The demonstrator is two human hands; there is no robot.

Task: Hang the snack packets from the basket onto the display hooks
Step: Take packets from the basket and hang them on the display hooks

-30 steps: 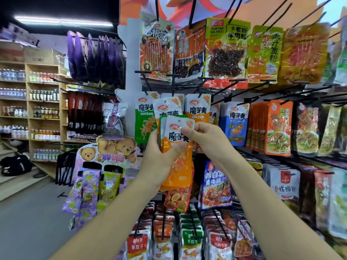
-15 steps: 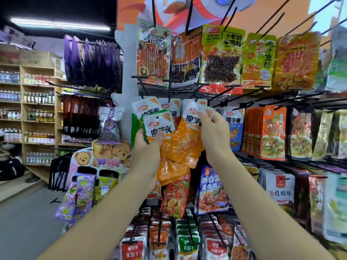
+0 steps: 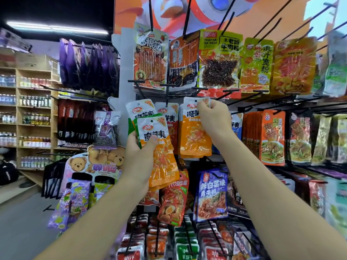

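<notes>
At the far left, wooden shelves carry rows of bottles, and a black bag lies on the floor below them. Next to the shelves, purple packets hang in a dense row on the rack, with dark red packets beneath them and a bear display card lower down.

The left hand is raised in front of the rack and grips a bunch of packets. Its thumb lies across the front packet and its fingers are curled behind. The bunch is fanned out, with white tops and orange bodies and a green-edged one at the back.

Just to the right, the right hand holds up a single orange packet. Its fingers pinch the packet's top right corner. The packet sits high against the middle row, beside packets of the same brand already hanging there. Its punch hole shows just left of the fingers. I cannot tell whether the hole is on a peg.

Black display hooks jut out above the right hand, under a top row that includes a yellow-green vegetarian meat packet. Below the right arm hangs a blue packet. Further right, a stack of orange noodle packets hangs in the middle row.
</notes>
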